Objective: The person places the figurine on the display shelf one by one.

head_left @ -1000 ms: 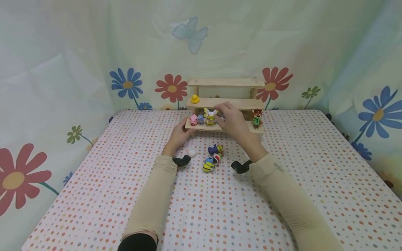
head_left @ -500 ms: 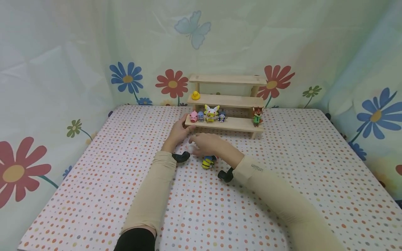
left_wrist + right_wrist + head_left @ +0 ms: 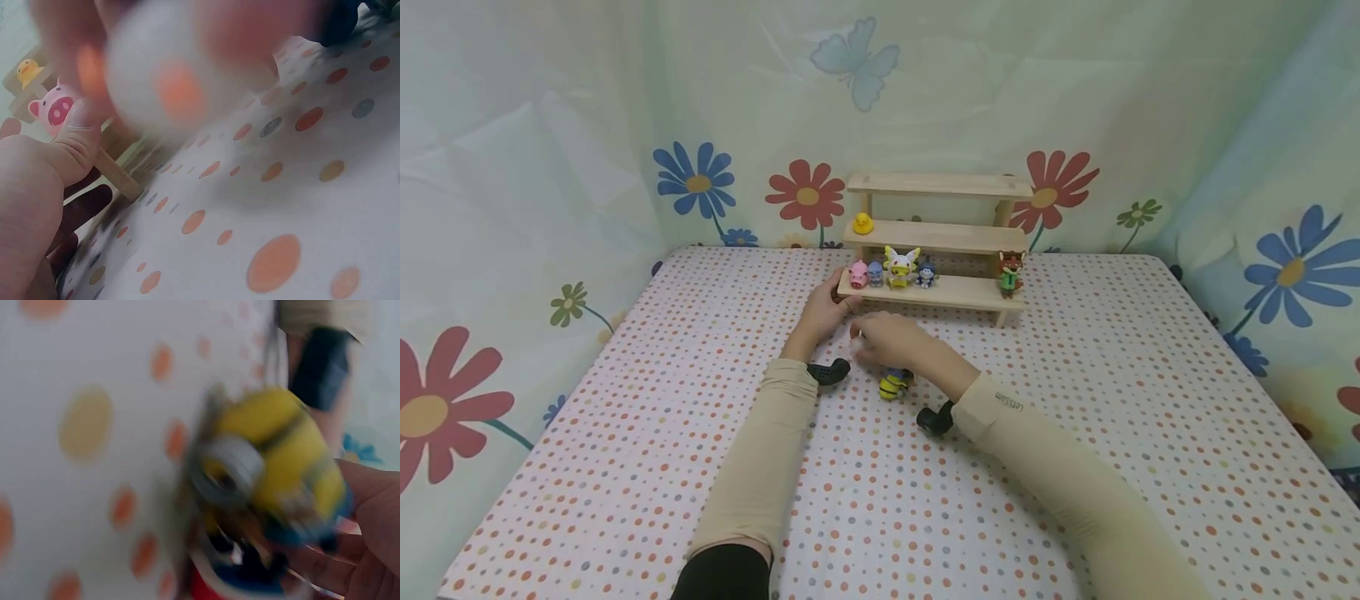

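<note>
In the head view, my left hand [image 3: 824, 315] grips the left end of the wooden tiered shelf [image 3: 970, 292], thumb on top of its lowest step beside a pink pig figure [image 3: 59, 107]. My right hand [image 3: 891, 340] is low over the table, just right of the left wrist. Its blurred fingers pinch a white round toy [image 3: 140, 75] with orange spots, seen close up in the left wrist view. Below the right hand lies a yellow minion figure [image 3: 281, 444] with one goggle eye; a red, white and blue figure [image 3: 244, 578] lies against it, partly hidden.
On the lowest step stand a small blue figure [image 3: 876, 273], a yellow figure with white ears [image 3: 900, 267], a dark blue figure [image 3: 926, 273] and a fox in green [image 3: 1010, 273]. A yellow duck [image 3: 862, 223] sits on the middle step. Dotted cloth [image 3: 1075, 375] covers the table.
My right hand has left the shelf, where the dark blue figure now shows fully, and come down left to the white toy on the table. The left hand has stayed on the shelf.
</note>
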`<state>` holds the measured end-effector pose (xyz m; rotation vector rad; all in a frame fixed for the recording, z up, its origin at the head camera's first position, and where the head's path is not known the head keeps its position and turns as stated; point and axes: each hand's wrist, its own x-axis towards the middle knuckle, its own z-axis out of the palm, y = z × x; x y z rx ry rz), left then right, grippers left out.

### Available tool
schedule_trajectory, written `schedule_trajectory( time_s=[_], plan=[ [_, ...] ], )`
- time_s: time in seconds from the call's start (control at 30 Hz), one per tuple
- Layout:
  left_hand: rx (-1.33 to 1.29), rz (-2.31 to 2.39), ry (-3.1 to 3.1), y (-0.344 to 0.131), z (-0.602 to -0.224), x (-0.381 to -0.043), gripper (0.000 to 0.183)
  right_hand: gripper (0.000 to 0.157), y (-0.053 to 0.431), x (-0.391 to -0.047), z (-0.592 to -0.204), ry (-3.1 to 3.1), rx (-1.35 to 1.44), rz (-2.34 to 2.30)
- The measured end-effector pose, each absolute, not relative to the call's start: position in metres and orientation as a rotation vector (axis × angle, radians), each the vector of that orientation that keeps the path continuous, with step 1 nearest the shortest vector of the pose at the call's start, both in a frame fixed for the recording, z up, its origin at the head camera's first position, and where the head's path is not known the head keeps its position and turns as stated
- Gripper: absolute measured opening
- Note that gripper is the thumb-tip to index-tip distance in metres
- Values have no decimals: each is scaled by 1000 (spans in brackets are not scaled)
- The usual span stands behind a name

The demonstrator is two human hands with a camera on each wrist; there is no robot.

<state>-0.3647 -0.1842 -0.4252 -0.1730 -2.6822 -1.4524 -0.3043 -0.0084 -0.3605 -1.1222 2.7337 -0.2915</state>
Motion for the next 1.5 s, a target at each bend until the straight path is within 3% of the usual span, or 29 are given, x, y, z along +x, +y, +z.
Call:
schedule_trajectory(
  time_s=[0.4,0.97,1.1,1.3,1.5],
  plan=[
    [-95,-1450,-2709,-182,-422,-367,82,31,59,-325,-340,2743,-939,-1091],
    [-93,-1473,-2693,-182,-423,-365,81,24,85,-337,-343,2943,-705,-1327],
    [-90,-1461,-2699,-181,-422,-364,81,29,87,-339,-344,2960,-651,-1389],
    [-78,-1462,-2702,-180,-421,-364,81,49,91,-343,-341,2978,-524,-1460],
    [-61,-1467,-2703,-180,-423,-364,81,41,93,-348,-349,3108,-477,-1341]
  ],
)
